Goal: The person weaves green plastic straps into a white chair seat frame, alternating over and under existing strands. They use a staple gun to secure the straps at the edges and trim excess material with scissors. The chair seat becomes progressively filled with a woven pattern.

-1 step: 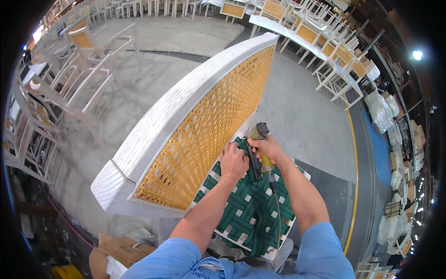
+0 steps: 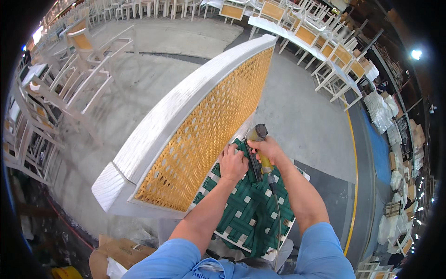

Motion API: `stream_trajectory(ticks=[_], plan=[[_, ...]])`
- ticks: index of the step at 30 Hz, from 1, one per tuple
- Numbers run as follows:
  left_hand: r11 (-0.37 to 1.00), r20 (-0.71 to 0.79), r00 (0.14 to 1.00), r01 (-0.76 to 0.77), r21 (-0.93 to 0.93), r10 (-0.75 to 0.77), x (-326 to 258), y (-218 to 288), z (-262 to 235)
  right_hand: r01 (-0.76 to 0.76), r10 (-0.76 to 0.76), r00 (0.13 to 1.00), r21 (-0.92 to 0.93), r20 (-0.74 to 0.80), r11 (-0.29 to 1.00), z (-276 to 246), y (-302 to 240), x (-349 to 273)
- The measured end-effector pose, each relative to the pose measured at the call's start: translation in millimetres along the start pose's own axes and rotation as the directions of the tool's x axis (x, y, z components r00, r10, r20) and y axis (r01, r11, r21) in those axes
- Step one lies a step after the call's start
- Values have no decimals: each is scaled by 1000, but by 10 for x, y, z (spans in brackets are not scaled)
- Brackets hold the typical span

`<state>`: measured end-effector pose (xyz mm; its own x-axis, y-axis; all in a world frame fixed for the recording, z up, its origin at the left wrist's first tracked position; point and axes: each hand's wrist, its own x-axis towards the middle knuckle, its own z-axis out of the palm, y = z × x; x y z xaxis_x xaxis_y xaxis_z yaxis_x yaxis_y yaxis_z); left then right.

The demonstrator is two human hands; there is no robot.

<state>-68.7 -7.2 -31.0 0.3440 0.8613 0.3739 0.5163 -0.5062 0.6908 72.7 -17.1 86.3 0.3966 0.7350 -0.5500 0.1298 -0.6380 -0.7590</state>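
Note:
My right hand (image 2: 265,149) is closed around the grip of a yellow and black pneumatic staple gun (image 2: 256,133), and an air hose (image 2: 278,209) trails down from it. The gun sits over the far part of a chair seat woven from green webbing (image 2: 235,208). Beside its black magazine, my left hand (image 2: 233,162) has bent fingers gripping the webbing next to the backrest; the fingertips are partly hidden. A loose strap of the webbing (image 2: 261,228) lies lengthwise over the weave. The white chair's cane backrest (image 2: 209,125) rises along the seat's left side.
White chair frames (image 2: 88,79) stand at the left. More cane-backed chairs (image 2: 306,35) are on and around a white-topped bench at the far right. A cardboard box (image 2: 118,255) lies near my left elbow. A yellow floor line (image 2: 355,186) runs along the right, past stacked goods.
The chair has shifted very slightly in the picture. Both hands and the staple gun keep practically the same place.

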Motion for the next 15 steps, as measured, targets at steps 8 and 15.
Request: stream_trajectory(ticks=[8,15], plan=[[999,-58,997,-51,-17,50,54,136,-17,70,-69,997,34,-33,997,-189,45,-197],[968,-196,953,-246,-53,232,389,-246,-233,163,-129,969,150,-211,975,-865,328,-1818]])
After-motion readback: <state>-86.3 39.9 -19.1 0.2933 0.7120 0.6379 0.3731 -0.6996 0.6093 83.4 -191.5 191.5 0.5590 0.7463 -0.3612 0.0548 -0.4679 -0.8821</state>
